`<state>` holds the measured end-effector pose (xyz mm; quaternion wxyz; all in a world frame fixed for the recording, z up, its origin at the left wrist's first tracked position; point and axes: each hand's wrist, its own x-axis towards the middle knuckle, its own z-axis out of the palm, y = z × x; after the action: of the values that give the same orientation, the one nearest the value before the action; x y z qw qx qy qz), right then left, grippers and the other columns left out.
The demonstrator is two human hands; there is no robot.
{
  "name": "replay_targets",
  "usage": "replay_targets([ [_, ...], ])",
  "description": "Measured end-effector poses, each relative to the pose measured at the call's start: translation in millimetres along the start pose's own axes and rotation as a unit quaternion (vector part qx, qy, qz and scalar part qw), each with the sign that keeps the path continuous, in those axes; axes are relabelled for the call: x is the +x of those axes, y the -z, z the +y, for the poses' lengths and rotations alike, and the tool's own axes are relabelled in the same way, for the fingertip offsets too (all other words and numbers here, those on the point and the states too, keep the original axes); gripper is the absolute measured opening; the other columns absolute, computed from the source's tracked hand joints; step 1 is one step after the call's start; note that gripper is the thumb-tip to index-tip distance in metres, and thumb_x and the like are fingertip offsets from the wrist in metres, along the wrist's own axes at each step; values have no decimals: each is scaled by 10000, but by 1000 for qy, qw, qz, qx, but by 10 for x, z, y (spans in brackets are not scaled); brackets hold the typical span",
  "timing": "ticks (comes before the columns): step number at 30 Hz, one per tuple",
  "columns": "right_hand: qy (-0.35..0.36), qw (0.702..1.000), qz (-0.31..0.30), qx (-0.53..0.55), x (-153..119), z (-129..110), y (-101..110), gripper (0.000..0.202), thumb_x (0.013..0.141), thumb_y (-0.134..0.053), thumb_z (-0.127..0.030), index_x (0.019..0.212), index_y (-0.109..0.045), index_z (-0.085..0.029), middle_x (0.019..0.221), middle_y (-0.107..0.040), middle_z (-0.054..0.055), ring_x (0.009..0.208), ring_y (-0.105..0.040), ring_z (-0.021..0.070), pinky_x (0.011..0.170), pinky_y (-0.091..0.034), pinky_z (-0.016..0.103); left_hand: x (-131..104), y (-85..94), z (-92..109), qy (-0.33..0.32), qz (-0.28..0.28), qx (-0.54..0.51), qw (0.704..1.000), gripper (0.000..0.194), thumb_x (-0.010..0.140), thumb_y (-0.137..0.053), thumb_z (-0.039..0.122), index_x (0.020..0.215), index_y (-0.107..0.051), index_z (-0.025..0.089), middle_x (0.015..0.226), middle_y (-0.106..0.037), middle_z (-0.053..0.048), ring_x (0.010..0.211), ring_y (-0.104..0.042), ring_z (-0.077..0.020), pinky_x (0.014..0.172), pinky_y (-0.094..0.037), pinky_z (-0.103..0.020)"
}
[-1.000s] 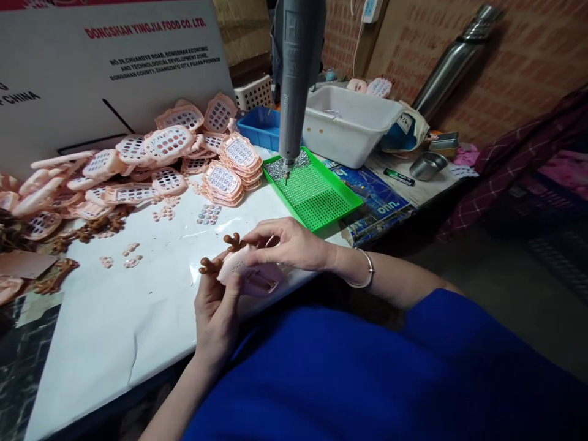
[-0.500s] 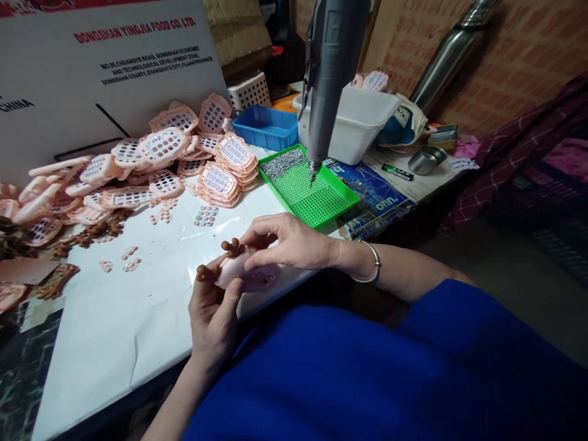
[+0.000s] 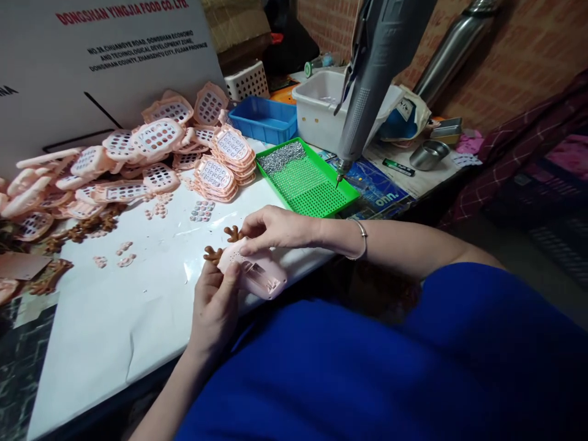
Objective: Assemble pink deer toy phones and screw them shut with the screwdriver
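A pink plastic toy phone casing [image 3: 264, 274] with two brown antlers is held between my hands above the front edge of the white table. Its back faces up, showing an open battery recess and small speaker holes. My left hand [image 3: 215, 300] grips the antler end from below, thumb pressed on the casing. Across the upper side, my right hand [image 3: 271, 231] pinches the casing near the other antler [image 3: 232, 233]. An electric screwdriver [image 3: 367, 92] hangs over a green perforated tray [image 3: 316, 205], where many small silver screws [image 3: 283, 156] are heaped at the far end.
Pink casing halves with button sheets [image 3: 156, 136] are piled at the left, beside brown antlers [image 3: 98, 225]. Small button pieces [image 3: 202, 211] lie on the table. Behind stand a blue bin [image 3: 264, 119], a white tub [image 3: 316, 104] and a printed carton [image 3: 114, 67]. A metal cup [image 3: 429, 155] sits right.
The casing has turned so its battery recess now shows fully, with both hands still on it. My right hand has shifted slightly up. The screwdriver appears farther right as the view moved.
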<state>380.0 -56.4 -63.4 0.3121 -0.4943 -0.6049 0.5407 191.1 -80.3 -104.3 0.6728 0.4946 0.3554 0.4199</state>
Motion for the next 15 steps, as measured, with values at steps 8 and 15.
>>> replay_targets([
  [8, 33, 999, 13, -1, 110, 40, -20, 187, 769, -743, -89, 708, -568, -117, 662, -515, -55, 653, -451, 61, 601, -370, 206, 47, -8, 64, -11, 5, -29, 1000, 394, 780, -874, 444, 1039, -725, 188, 1122, -776, -108, 1176, -706, -291, 1078, -559, -423],
  [15, 33, 994, 33, -103, 153, -61, -33, 287, 805, -778, -143, 634, -550, -112, 599, -467, -93, 630, -421, 29, 618, -325, 200, 94, 45, -52, -100, 58, 13, 993, 375, 816, -851, 444, 1052, -733, 178, 1061, -773, -71, 1057, -721, -216, 1006, -570, -312],
])
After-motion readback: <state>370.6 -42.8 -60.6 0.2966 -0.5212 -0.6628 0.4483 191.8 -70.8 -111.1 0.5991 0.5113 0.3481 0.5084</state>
